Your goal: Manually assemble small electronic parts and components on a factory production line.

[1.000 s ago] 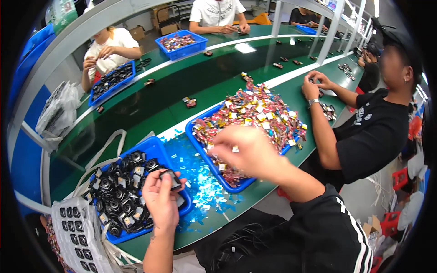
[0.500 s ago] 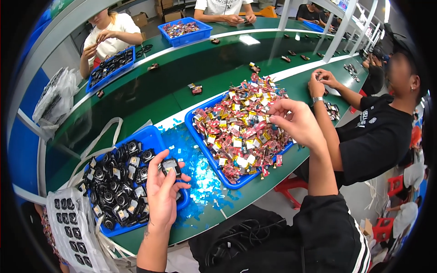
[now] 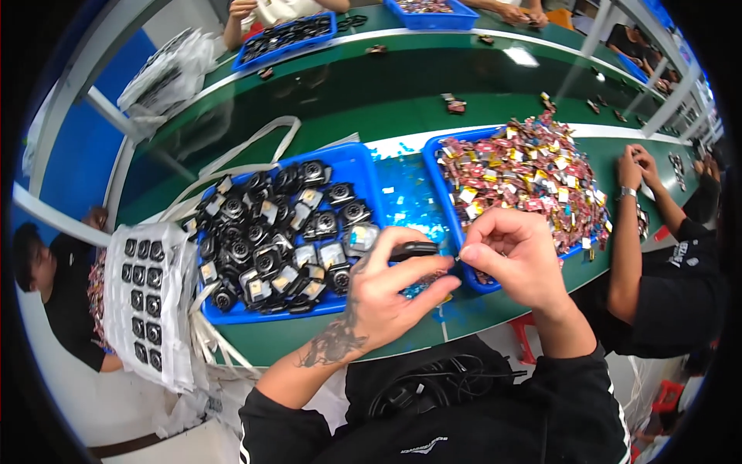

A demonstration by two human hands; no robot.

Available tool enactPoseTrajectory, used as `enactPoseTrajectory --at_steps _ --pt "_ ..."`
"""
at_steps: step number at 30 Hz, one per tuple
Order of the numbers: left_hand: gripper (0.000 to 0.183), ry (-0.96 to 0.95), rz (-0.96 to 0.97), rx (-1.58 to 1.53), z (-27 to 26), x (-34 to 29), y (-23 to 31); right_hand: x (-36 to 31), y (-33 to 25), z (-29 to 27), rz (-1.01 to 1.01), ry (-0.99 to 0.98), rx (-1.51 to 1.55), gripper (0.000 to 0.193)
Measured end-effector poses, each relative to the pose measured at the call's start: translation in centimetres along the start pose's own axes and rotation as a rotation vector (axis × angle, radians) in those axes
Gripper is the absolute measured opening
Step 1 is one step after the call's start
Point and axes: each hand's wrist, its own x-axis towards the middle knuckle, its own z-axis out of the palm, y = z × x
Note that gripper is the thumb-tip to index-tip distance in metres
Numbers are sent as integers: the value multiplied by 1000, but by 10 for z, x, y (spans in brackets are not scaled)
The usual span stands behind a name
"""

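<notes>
The green surface [image 3: 325, 100] ran across the whole view, curving toward the rim of the picture. On it, directly beyond the person's hands, stood the left blue tray [image 3: 352, 166], filled with small black round components [image 3: 267, 224], several with pale square faces. Just to the right of that tray stood a second blue tray [image 3: 437, 166], heaped with small red, yellow and silver pieces [image 3: 525, 174]; loose blue fragments [image 3: 406, 205] lay in the gap between the two trays. To the left of the left blue tray, at the surface edge, lay a white sheet [image 3: 151, 301] carrying rows of black square parts. To the right of the heaped tray, a neighbouring person in a black shirt [image 3: 672, 294] held both hands together above the surface. In front of the left blue tray's near right corner, the left hand [image 3: 382, 298] was closed around a small black component [image 3: 413, 250], which was held between thumb and fingers just above the surface edge. The right hand [image 3: 514, 259] was just beside it, with fingers pinched narrowly together at the tip of that component; whether a separate piece was held in the pinch could not be determined. The two hands met in front of the gap between the trays.
</notes>
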Motion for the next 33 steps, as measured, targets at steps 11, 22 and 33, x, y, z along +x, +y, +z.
enactPoseTrajectory --at_steps 11,22,33 --pt "14 22 -267 -252 -7 -3 -4 12 -2 19 -50 -57 -260 11" --pt "13 43 -377 -447 2 -8 -6 12 12 26 -119 45 -10 9" --pt "12 159 -499 -518 0 -5 -22 7 10 38 -719 222 -904 20"
